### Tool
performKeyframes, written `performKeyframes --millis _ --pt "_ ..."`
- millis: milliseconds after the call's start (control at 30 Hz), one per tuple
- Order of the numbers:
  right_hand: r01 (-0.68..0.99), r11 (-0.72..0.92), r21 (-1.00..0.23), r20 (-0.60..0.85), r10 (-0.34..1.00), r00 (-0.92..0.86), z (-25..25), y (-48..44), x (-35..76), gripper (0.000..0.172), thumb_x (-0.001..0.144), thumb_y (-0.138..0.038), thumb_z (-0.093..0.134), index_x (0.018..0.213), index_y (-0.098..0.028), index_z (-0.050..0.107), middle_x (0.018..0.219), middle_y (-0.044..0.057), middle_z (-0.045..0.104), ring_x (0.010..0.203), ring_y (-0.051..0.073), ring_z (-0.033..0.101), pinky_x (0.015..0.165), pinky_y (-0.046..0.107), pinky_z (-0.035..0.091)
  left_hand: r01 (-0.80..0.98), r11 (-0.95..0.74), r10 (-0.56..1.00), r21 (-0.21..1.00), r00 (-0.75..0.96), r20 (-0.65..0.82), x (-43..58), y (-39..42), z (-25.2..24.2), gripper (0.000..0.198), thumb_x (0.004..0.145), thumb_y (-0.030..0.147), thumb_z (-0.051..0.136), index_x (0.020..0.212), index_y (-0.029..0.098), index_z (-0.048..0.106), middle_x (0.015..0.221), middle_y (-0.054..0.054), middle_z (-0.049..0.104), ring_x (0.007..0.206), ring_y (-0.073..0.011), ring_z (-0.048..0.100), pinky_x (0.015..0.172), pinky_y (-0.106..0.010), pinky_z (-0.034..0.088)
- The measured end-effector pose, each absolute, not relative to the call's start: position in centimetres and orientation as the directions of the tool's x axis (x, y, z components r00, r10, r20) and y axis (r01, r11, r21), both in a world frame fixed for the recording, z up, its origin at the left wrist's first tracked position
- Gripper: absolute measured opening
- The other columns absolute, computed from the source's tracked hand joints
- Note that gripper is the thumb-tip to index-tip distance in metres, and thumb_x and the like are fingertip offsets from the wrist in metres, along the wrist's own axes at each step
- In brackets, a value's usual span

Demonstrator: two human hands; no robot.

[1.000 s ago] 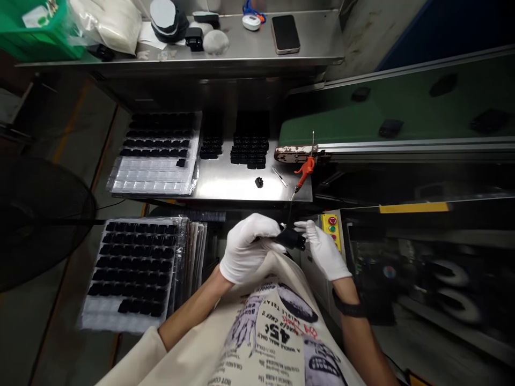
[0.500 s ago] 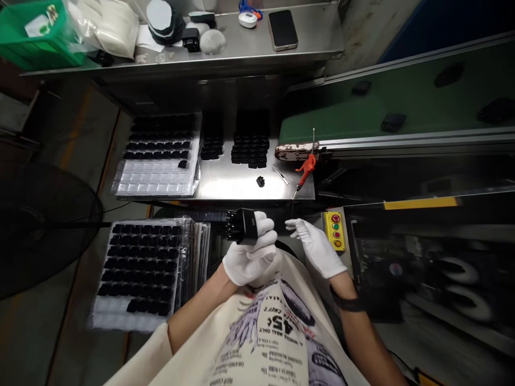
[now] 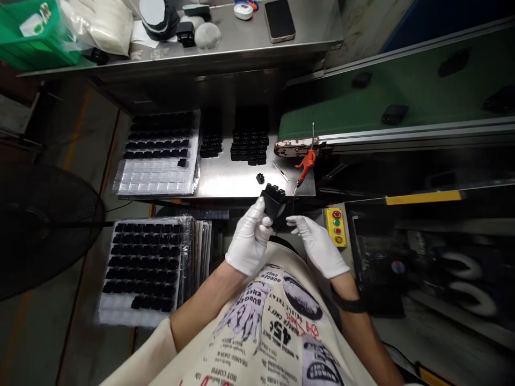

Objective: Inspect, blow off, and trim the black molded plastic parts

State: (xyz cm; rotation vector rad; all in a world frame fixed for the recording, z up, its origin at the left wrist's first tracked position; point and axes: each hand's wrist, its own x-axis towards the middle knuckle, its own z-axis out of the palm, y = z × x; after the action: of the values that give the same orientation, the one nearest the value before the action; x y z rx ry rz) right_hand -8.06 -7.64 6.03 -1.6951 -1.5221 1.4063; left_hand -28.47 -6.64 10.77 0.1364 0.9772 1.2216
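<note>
Both hands wear white gloves. My left hand is closed around a black moulded plastic part, which has a ridged upper end and a smooth flat side. Its ridged end points up and away from me, near the front edge of the steel table. My right hand hovers just to the right of the part, not touching it. Its fingers are stretched out and apart, and it holds nothing. A single small black piece lies on the table beyond the part, beside a thin pen-like tool.
An orange air gun hangs at the conveyor belt's end. Trays of black pieces lie on the table and in a stack at lower left. A yellow button box stands right. A phone rests on the shelf.
My left hand has turned and swung right, bringing the black part from sideways to ridged end up, close to my right hand. My right hand has barely moved.
</note>
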Motion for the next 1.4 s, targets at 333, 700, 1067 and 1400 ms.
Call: performKeyframes --millis 333,700,1067,1400 --pt "0.752 0.373 -0.544 0.253 0.927 -0.277 12.2 -7.7 -7.4 0.079 0.096 -0.056 0.086 0.164 -0.028 0.057 0.168 0.018 0.059 0.156 0.043 0.057 0.129 0.069 0.052 0.335 0.296 0.953 0.895 -0.17 -0.251 -28.4 -7.0 11.9 0.026 0.087 0.042 0.093 0.081 0.021 0.08 0.078 0.0 0.081 0.072 -0.0156 0.075 0.069 -0.027 0.059" --pt "0.595 0.39 -0.703 0.198 0.91 -0.363 13.6 -7.8 -8.8 0.047 0.089 -0.028 0.088 0.135 -0.027 0.075 0.144 0.01 0.078 0.139 0.033 0.073 0.134 0.065 0.049 0.088 0.286 0.958 0.954 -0.028 -0.285 -29.1 -8.0 15.3 0.028 0.102 0.048 0.082 0.094 0.021 0.084 0.085 -0.003 0.085 0.069 -0.0131 0.075 0.065 -0.024 0.06" --pt "0.414 0.187 -0.891 0.029 0.933 -0.358 15.1 -9.6 -9.0 0.058 0.081 -0.042 0.101 0.133 -0.032 0.077 0.148 0.006 0.075 0.139 0.029 0.073 0.123 0.051 0.062 -0.233 0.41 0.905 0.882 -0.016 -0.425 -29.7 -8.6 16.3 0.043 0.104 0.053 0.08 0.082 0.017 0.084 0.073 -0.007 0.083 0.053 -0.0144 0.074 0.052 -0.023 0.063" --pt "0.304 0.098 -0.948 -0.03 0.92 -0.391 15.2 -10.2 -8.6 0.061 0.08 -0.05 0.104 0.133 -0.033 0.079 0.147 0.008 0.074 0.136 0.03 0.074 0.12 0.051 0.064 -0.248 0.401 0.913 0.882 0.026 -0.408 -29.9 -9.4 16.6 0.042 0.106 0.054 0.078 0.085 0.019 0.085 0.078 -0.007 0.085 0.057 -0.0166 0.078 0.054 -0.024 0.066"
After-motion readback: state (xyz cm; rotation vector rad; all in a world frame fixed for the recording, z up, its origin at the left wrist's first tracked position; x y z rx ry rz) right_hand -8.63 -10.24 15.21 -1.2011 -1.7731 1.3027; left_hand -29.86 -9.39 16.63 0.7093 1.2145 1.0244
